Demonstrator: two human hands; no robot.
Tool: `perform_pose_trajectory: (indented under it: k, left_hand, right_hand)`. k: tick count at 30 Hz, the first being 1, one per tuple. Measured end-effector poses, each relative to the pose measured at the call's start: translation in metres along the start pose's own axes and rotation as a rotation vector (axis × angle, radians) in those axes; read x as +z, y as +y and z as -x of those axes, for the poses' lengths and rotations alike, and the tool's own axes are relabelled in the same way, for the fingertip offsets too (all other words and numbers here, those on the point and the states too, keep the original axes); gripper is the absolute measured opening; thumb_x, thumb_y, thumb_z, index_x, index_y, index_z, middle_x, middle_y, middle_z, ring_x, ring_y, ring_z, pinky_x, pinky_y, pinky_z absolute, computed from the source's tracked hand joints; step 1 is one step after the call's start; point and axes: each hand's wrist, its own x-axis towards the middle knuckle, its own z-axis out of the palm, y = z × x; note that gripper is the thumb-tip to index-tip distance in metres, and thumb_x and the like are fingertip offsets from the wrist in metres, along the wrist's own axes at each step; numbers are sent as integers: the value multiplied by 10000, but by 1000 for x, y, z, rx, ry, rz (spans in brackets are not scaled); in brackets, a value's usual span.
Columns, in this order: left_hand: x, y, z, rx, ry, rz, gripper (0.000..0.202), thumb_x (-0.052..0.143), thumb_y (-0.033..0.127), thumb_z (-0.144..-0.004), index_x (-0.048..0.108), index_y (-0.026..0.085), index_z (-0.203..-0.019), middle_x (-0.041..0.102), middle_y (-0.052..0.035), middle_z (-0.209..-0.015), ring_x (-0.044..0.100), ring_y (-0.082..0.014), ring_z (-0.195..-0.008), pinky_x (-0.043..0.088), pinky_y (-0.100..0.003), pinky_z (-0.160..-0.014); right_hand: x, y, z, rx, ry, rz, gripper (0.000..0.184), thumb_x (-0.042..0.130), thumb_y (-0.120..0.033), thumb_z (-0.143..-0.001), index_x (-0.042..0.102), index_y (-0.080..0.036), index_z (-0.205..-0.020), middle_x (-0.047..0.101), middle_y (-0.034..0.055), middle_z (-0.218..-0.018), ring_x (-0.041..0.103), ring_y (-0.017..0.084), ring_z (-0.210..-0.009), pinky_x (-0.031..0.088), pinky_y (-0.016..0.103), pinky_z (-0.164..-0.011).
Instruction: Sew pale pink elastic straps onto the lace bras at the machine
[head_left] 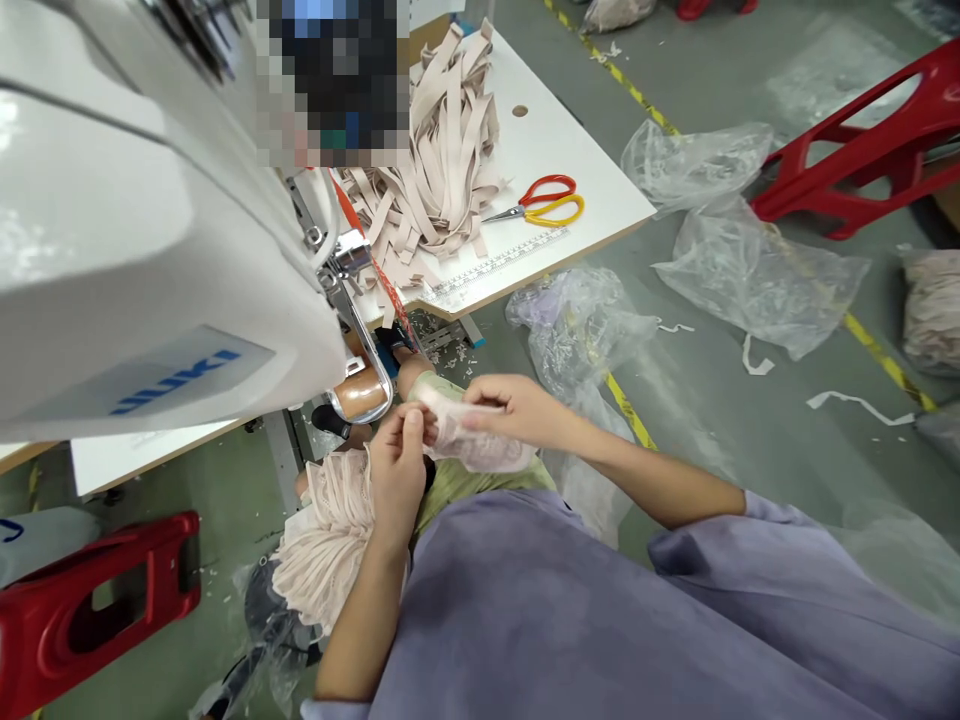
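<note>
My left hand (pixel 397 462) and my right hand (pixel 517 408) are both closed on one small pale pink lace fabric piece (pixel 480 445), held over my lap just below the sewing machine. The left hand pinches its left end, and the right hand's fingers grip its upper edge. A stack of similar pink lace pieces (pixel 326 545) rests on my left knee, beside the left forearm. The white JUKI sewing machine (pixel 142 230) fills the upper left, with its presser foot area (pixel 345 262) above my hands.
A heap of beige elastic strips (pixel 442 160), red-and-yellow scissors (pixel 544 200) and a clear ruler (pixel 499 266) lie on the white table (pixel 600 190). Clear plastic bags (pixel 757 270) litter the grey floor. Red plastic stools stand at lower left (pixel 90 600) and upper right (pixel 862 150).
</note>
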Motion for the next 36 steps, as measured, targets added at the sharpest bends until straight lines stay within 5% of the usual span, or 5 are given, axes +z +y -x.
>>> perform_pose_trajectory:
  k: [5, 11, 18, 24, 36]
  left_hand:
    - [16, -104, 11, 202, -171, -719, 733, 678, 449, -846, 454, 86, -1442, 384, -257, -1540, 333, -391, -1448, 309, -539, -1172]
    - [24, -175, 13, 163, -165, -1100, 651, 630, 434, -874, 490, 169, -1452, 346, -198, -1596, 324, -388, -1458, 284, -585, -1172]
    - [-6, -192, -3, 191, -87, -1236, 318, 461, 239, -943, 718, 135, -1099, 682, -162, -1215, 584, -315, -1208, 360, -519, -1108]
    - [-16, -187, -2, 186, -49, -1327, 319, 447, 133, -898, 735, 117, -1035, 688, -166, -1169, 623, -283, -1111, 426, -409, -1003]
    - [-61, -146, 37, 79, -96, -958, 387, 401, 280, -914, 759, 289, -1061, 665, -142, -1309, 604, -279, -1272, 506, -408, -1053]
  right_hand:
    - [-52, 84, -15, 140, 428, 496, 275, 564, -426, -914, 660, -175, -971, 684, 114, -961, 633, 261, -876, 493, 387, -793]
    - [-53, 133, -18, 152, 148, 674, 518, 672, -340, -822, 581, -141, -1291, 601, 211, -1315, 567, 370, -1241, 479, 500, -1019]
    - [-77, 18, -107, -327, 519, 357, 340, 581, -456, -924, 613, -234, -1180, 673, 87, -1138, 683, 230, -994, 556, 383, -909]
    - [-123, -100, -236, -513, 684, 230, 727, 799, -437, -717, 510, -173, -1329, 520, 151, -1406, 497, 311, -1313, 382, 457, -1132]
    - [-118, -117, -309, -428, 664, 99, 515, 720, -535, -762, 560, -186, -1106, 661, 84, -1114, 616, 285, -1028, 476, 418, -898]
